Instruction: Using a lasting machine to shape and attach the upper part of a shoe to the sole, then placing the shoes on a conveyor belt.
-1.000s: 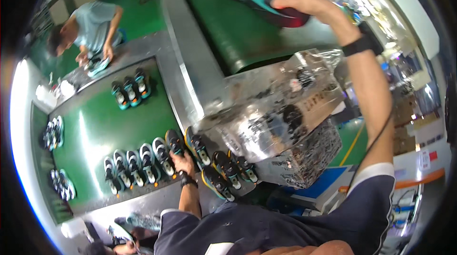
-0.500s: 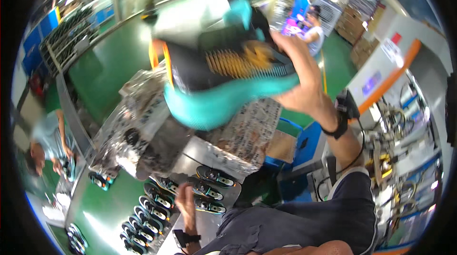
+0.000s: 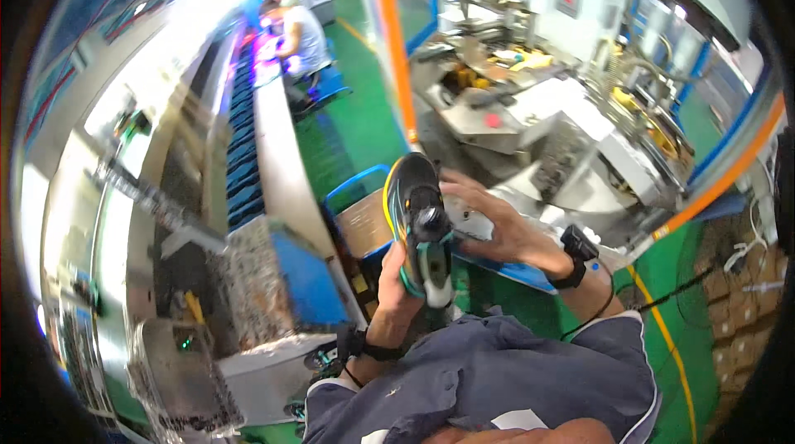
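A black shoe (image 3: 416, 187) with teal parts and a yellow edge along its sole is held in front of my chest, its toe pointing away from me. A dark rounded piece and a pale piece show at its opening. My left hand (image 3: 396, 282) is closed around the shoe's heel end on the near left. To the right of the shoe is my right hand (image 3: 505, 229), fingers stretched and apart, the fingertips close beside the toe half. Whether they touch it I cannot tell.
Ahead to the right stands a machine (image 3: 530, 121) with an orange-edged frame. At left runs a conveyor (image 3: 277, 146) bearing a row of dark items, with a foil-covered box (image 3: 257, 278) nearer. A person (image 3: 302, 42) sits farther off. A blue-framed cart (image 3: 364, 220) lies beyond my left hand.
The view has swung right, from the table and rows of shoes toward the machine. The shoe, held high in my right hand before, is now lower and in my left hand; my right has let go.
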The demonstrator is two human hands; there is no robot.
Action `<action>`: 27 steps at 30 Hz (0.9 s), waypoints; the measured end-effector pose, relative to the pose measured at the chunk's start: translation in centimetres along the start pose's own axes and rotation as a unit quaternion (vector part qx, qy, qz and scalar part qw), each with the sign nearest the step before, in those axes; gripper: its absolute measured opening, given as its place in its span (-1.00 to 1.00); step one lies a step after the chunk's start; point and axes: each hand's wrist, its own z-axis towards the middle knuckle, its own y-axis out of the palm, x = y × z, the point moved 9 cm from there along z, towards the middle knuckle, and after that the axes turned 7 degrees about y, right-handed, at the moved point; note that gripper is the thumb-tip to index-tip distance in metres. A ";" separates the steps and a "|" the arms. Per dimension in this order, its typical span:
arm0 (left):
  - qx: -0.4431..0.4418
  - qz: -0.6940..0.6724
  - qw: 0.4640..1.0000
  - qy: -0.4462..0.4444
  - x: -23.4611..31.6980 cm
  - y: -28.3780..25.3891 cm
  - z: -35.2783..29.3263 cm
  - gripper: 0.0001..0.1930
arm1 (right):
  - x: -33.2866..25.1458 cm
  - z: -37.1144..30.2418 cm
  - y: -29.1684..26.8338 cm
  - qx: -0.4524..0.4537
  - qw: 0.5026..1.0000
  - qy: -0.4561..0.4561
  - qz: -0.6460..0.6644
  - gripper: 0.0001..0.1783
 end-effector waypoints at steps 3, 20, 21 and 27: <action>-0.008 0.106 0.993 0.042 -6.6 6.0 6.0 -0.58 | 5.6 -6.6 -5.9 0.090 0.903 0.101 0.409 0.01; -0.205 0.482 0.848 -0.078 -51.9 20.6 33.7 -0.19 | 21.7 -42.5 -32.7 0.705 0.652 0.260 0.105 -0.37; -0.215 0.521 0.823 -0.073 -53.7 19.9 36.8 -0.19 | 20.5 -42.5 -33.5 0.709 0.648 0.270 0.067 -0.37; -0.052 0.720 0.688 -0.073 -57.9 13.2 47.1 -0.07 | 18.0 -42.3 -34.8 0.738 0.588 0.331 -0.015 -0.31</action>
